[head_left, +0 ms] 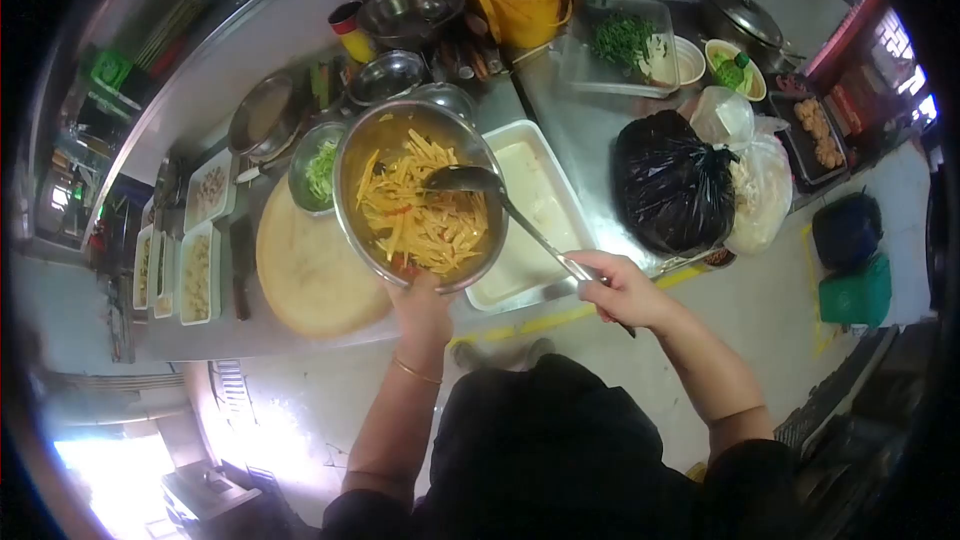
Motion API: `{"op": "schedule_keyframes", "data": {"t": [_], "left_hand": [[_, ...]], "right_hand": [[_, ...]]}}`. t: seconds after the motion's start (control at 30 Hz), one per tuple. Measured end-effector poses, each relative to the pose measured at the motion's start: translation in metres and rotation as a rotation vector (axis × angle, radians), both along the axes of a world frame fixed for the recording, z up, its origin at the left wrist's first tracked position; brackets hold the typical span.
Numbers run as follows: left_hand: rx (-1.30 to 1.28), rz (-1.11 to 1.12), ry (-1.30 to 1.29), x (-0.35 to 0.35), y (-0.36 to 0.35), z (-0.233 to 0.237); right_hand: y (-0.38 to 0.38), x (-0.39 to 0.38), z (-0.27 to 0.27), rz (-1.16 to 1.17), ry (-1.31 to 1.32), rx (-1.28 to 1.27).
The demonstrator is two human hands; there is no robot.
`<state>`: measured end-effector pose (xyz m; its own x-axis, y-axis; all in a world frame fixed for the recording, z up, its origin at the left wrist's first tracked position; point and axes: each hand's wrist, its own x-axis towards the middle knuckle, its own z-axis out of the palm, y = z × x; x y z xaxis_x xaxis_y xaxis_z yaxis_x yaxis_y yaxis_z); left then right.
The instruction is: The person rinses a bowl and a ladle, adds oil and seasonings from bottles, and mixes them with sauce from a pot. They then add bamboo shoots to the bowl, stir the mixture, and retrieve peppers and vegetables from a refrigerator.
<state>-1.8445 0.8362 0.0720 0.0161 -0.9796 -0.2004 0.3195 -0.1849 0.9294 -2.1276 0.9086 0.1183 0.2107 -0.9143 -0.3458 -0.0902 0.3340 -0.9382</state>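
My left hand (420, 308) grips the near rim of a steel bowl (345, 202), which is tilted toward me. Yellow strips with some red pieces (425, 215) fill much of the bowl. In my right hand (618, 290) is the handle of a metal ladle (465, 178), whose head rests among the strips. Beneath the bowl's right side lies a white tray (548, 172) with a pale coating inside. A round wooden board (305, 270) is partly hidden by the bowl on the left.
A bowl of green shreds (322, 172) stands left of the steel bowl. To the right are a black bag (668, 180) and a clear bag (765, 195). A yellow bucket (525, 5) and a tub of chopped greens (620, 40) sit at the back; white trays (200, 272) line the left.
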Motion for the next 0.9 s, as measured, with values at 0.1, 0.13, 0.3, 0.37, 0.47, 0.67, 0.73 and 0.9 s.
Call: {"op": "schedule_keyframes", "data": {"t": [0.1, 0.13, 0.3, 0.37, 0.47, 0.67, 0.73, 0.9], "left_hand": [[-0.214, 0.160, -0.102, -0.027, -0.006, -0.002], [-0.265, 0.191, -0.203, -0.035, -0.005, 0.002], [-0.390, 0.266, -0.626, -0.054, -0.002, -0.004], [-0.418, 0.282, -0.765, -0.062, 0.001, -0.006], [-0.461, 0.282, -0.932, -0.070, 0.005, -0.006], [-0.531, 0.280, -0.909, -0.074, -0.002, -0.006], [-0.561, 0.282, -0.957, -0.077, 0.000, 0.000], [-0.591, 0.270, -0.986, -0.085, 0.013, 0.018]], "right_hand": [[0.000, 0.006, -0.020, -0.018, -0.059, 0.026], [0.000, 0.008, -0.026, -0.029, -0.066, 0.025], [0.001, 0.000, -0.045, -0.054, -0.071, 0.022], [0.003, -0.008, -0.050, -0.053, -0.077, 0.000], [0.007, -0.018, -0.055, -0.079, -0.036, -0.012], [0.003, -0.026, -0.042, -0.132, 0.057, -0.166], [-0.008, -0.023, -0.049, -0.141, 0.110, -0.372], [-0.029, -0.010, -0.045, -0.105, 0.262, -0.505]]}}
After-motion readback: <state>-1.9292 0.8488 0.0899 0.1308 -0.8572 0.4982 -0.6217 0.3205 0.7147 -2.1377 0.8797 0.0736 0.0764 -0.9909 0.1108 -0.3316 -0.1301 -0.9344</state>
